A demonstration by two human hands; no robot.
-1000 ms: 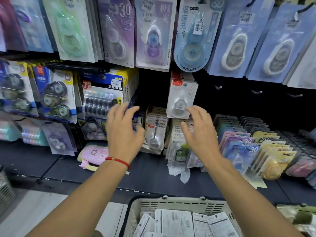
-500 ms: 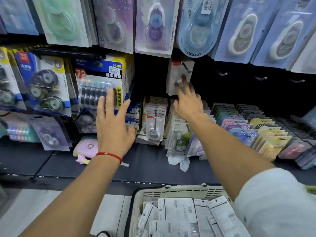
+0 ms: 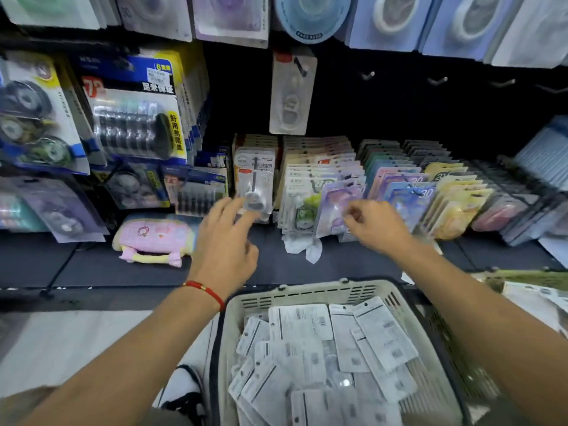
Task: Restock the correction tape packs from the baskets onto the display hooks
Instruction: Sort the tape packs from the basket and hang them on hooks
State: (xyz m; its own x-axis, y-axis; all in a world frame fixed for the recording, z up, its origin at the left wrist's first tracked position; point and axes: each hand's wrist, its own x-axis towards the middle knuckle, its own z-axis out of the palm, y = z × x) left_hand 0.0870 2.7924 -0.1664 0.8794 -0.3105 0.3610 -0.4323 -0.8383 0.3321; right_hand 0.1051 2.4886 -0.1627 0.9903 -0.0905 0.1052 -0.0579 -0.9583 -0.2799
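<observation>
The display fills the upper half, a dark back wall with rows of carded tape packs; bare hooks jut out at 1 o'clock. One white pack hangs alone on a hook at 12 o'clock. A dark shelf runs across the middle, with colourful packs standing in rows at 2 o'clock and a pink pouch lying at 9 o'clock. The basket, pale plastic, sits at 6 o'clock, below the shelf edge, heaped with correction tape packs lying mostly back side up. The left hand, a red bracelet on its wrist, is above the shelf just left of centre, fingers spread and holding nothing; its fingertips reach a small carded pack, though blur hides whether they touch. The right hand is just right of centre, fingers loosely curled near a purple pack; I cannot tell whether it grips anything
</observation>
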